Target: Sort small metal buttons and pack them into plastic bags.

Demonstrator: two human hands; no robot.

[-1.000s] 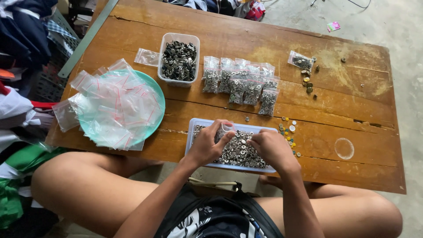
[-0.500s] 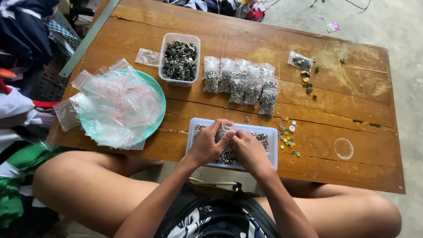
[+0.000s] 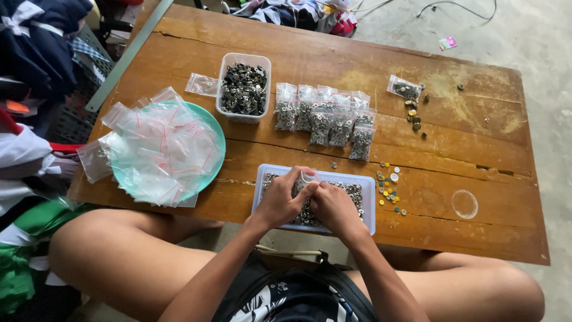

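Hands: my left hand (image 3: pixel 281 201) and right hand (image 3: pixel 331 206) pinch a small clear bag (image 3: pixel 307 177) over the tray of metal snaps (image 3: pixel 364 186), teal plate (image 3: pixel 217 136) at 9 o'clock.

Tray (image 3: pixel 366 194) before filled bags (image 3: pixel 325 119), plate (image 3: pixel 217 140) left

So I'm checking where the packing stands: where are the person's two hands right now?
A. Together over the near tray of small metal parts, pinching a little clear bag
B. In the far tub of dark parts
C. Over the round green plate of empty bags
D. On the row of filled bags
A: the left hand and right hand meet over the near tray, holding a little clear bag between them.
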